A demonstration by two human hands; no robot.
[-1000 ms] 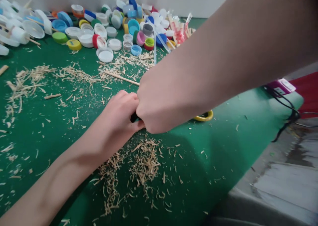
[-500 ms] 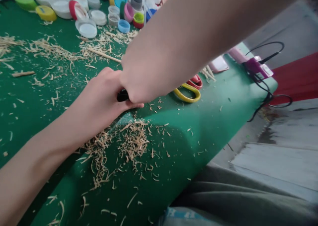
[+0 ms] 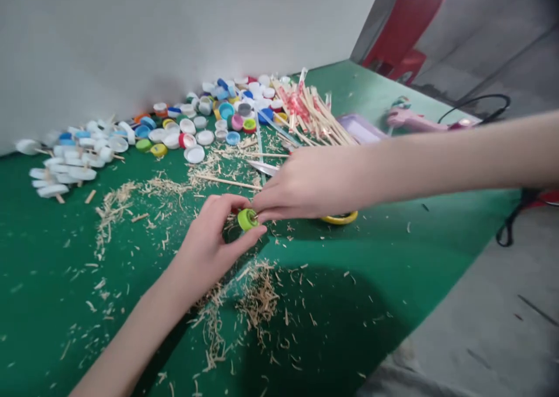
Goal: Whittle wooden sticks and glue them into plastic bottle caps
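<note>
Between the thumb and fingers of my left hand [image 3: 212, 234] is a small lime-green bottle cap [image 3: 247, 220], held on its side just over the green table [image 3: 358, 251]. The fingers of my right hand [image 3: 314, 181] are pinched together at the cap's right face. A small brown tip shows there, but what the right fingers hold is mostly hidden. Under the right hand, part of a yellow scissors handle [image 3: 340, 218] sticks out. A pointed metal blade [image 3: 263, 167] and a thin wooden stick [image 3: 227, 181] lie just beyond the hands.
Wood shavings [image 3: 259, 295] are scattered around the hands. Loose bottle caps [image 3: 194, 153] are heaped along the wall, with white caps on sticks [image 3: 65, 173] at left. Wooden chopsticks [image 3: 323, 117], a lilac tray [image 3: 360, 128] and a pink tool [image 3: 414, 119] lie at right.
My view has risen and taken in more of the table. The right hand no longer covers the left fingertips, and the green cap, hidden before, now shows between the hands.
</note>
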